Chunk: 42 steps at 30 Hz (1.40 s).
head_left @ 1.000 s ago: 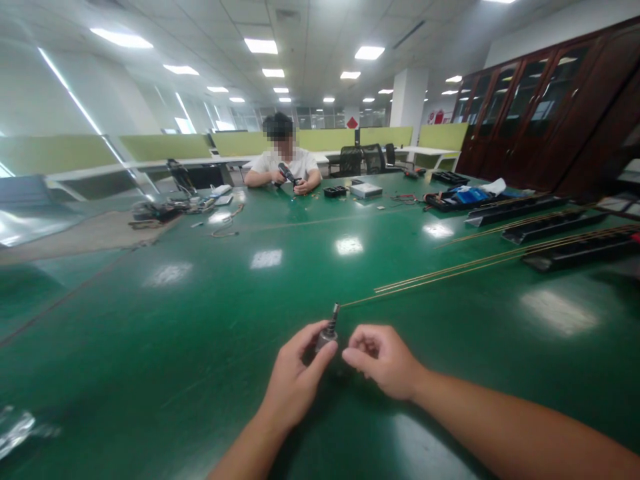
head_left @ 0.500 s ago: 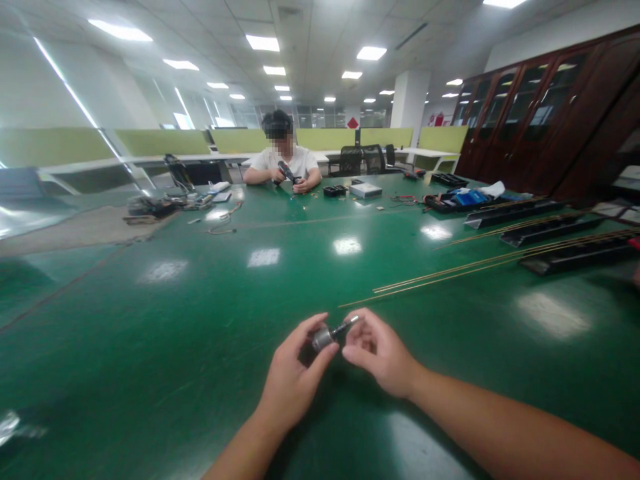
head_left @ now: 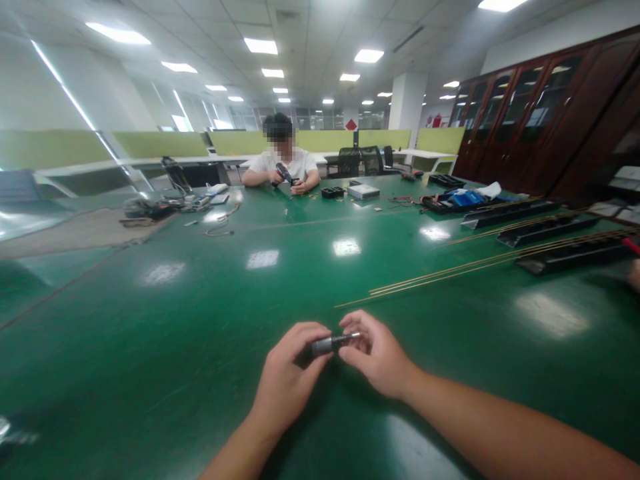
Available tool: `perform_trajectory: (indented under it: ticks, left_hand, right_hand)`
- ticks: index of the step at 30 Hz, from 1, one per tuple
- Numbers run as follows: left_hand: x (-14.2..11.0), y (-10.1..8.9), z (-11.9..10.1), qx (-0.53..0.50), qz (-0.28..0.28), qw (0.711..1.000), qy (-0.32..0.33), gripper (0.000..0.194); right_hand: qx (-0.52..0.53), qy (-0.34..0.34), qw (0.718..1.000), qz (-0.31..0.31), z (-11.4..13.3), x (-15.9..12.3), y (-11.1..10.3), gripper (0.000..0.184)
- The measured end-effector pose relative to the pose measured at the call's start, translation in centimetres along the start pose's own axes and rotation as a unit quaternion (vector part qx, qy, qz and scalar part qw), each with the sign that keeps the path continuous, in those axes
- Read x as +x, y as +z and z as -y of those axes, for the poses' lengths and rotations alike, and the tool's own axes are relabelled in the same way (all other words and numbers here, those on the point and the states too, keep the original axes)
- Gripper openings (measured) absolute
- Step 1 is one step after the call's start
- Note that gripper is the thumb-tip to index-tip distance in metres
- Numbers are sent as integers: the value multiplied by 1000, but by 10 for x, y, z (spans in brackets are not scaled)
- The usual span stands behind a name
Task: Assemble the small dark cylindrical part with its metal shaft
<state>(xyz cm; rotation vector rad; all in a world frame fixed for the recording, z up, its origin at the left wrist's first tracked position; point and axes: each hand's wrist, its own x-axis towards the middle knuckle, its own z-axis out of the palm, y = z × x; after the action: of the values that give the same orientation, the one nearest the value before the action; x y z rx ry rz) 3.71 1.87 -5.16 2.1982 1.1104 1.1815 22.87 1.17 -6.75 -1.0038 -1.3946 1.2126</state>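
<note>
Head view, at a long green table in an open-plan workroom: we hold a small metal cylinder with a thin shaft between both hands, just above the tabletop. Our left hand is curled around the thick grey end, thumb and fingers closed on it; our right hand pinches the slim shaft end between fingertips, the other fingers folded in

What has just changed: a second ago the part stood upright in our left hand, shaft pointing up, with the right hand loosely closed beside it and not touching. Half a second ago it was tilted toward the right hand. Now it lies level, shaft toward the right, and both hands grip it. We judge that the piece has gone from being shown or inspected to being worked end against end, perhaps turned or pulled (the frames do not show which)

Beyond our hands, a bundle of thin brass rods runs across the table toward long black trays at the right, well apart from the part. At the far end a person in a white shirt sits with a dark tool in hand, near scattered cables and a small grey box
</note>
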Motion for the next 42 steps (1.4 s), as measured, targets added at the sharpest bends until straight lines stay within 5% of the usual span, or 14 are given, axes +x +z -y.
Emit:
perform_trajectory:
  ticks: [10,42]
  left_hand:
    - [0,1,-4,-2,8,1000,1,17]
    - [-2,-3,-5,49,-22,998,-14,27]
  right_hand:
    - [-87,-6,996,-8,3,2,1,14]
    - [25,17,999,-26,-3,5,-3,17]
